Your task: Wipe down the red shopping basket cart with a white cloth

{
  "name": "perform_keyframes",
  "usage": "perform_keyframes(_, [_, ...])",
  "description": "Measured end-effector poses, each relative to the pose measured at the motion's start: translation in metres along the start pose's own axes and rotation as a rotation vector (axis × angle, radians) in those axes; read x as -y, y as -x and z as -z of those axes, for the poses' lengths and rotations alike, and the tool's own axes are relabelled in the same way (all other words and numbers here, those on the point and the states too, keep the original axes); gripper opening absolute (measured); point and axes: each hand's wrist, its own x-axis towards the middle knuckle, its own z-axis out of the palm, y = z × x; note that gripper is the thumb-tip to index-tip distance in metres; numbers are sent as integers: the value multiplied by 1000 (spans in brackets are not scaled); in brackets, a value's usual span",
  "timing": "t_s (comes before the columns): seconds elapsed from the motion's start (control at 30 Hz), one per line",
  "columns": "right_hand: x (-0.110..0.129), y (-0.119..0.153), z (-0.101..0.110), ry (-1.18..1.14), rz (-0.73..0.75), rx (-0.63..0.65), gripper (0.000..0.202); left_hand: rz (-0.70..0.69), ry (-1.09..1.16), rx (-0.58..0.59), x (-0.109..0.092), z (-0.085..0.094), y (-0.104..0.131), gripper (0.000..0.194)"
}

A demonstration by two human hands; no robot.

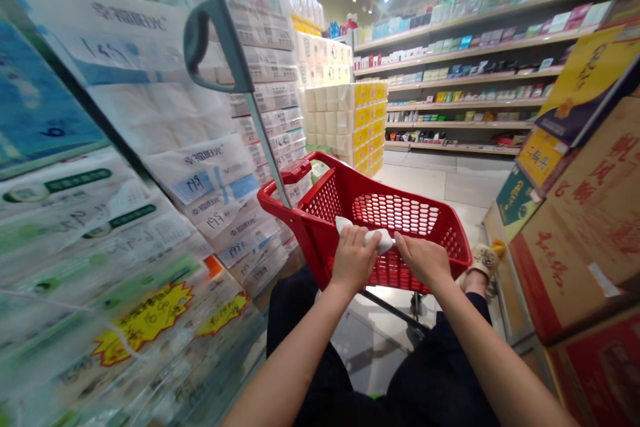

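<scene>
A red plastic shopping cart (320, 240) with perforated sides stands between my legs. My left hand (354, 257) is closed around a crumpled white cloth or tissue (384, 241) at the cart's near rim. White folds stick out on both sides of its fingers. My right hand (425, 260) grips the same rim a little to the right, thumb towards the cloth and fingers curled over into the basket, partly hidden. From the cart's left end rises a metal pole with a grey loop handle (245, 70). Something green and white (319, 170) shows behind the cart's inner flap.
Stacked tissue packs (215, 180) with handwritten price cards line the left side. Cardboard boxes (600, 193) are piled close on the right. Yellow and white packs (350, 123) stand ahead, before stocked shelves (450, 107). My foot in a light clog (483, 259) is beside the cart.
</scene>
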Motion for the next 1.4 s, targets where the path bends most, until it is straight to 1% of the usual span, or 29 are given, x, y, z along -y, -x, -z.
perform_keyframes(0.07, [-2, 0, -1, 0, 14, -4, 64, -40, 15, 14, -7, -8, 0, 37])
perform_keyframes(0.1, [-4, 0, -1, -3, 23, -6, 63, -62, 17, 21, -7, -11, 0, 39])
perform_keyframes(0.2, [-8, 0, -1, -17, 36, -14, 64, -129, -4, 42, 6, -11, 2, 44])
perform_keyframes(0.3, [-10, -1, -1, -23, 19, -31, 65, -115, -60, 52, 32, 0, 4, 42])
perform_keyframes(0.4, [-11, -1, -1, -53, 29, -43, 65, -69, -123, 43, 60, 20, 5, 39])
perform_keyframes(0.47, [-11, -1, -1, -71, 41, -50, 65, -49, -154, 32, 75, 31, 6, 37])
perform_keyframes(0.53, [-10, -1, -1, -73, 40, -53, 65, -26, -172, 19, 84, 37, 6, 36])
perform_keyframes(0.6, [-8, -1, -1, -74, 41, -51, 64, 6, -181, 0, 87, 37, 6, 34])
perform_keyframes(0.73, [-5, -2, 0, -98, 36, -52, 65, 79, -195, -43, 78, 27, 6, 31])
perform_keyframes(0.8, [-4, -2, 1, -108, 18, -47, 66, 89, -195, -48, 71, 21, 6, 31])
perform_keyframes(0.9, [-4, -2, 2, -111, -6, -38, 66, 73, -184, -33, 60, 14, 5, 30])
perform_keyframes(1.27, [-3, -1, 6, -123, -22, -23, 70, 6, -152, -1, 22, -4, -4, 27])
perform_keyframes(1.4, [-5, -2, 5, -141, -6, -32, 65, -21, -131, 4, 6, -15, -7, 28])
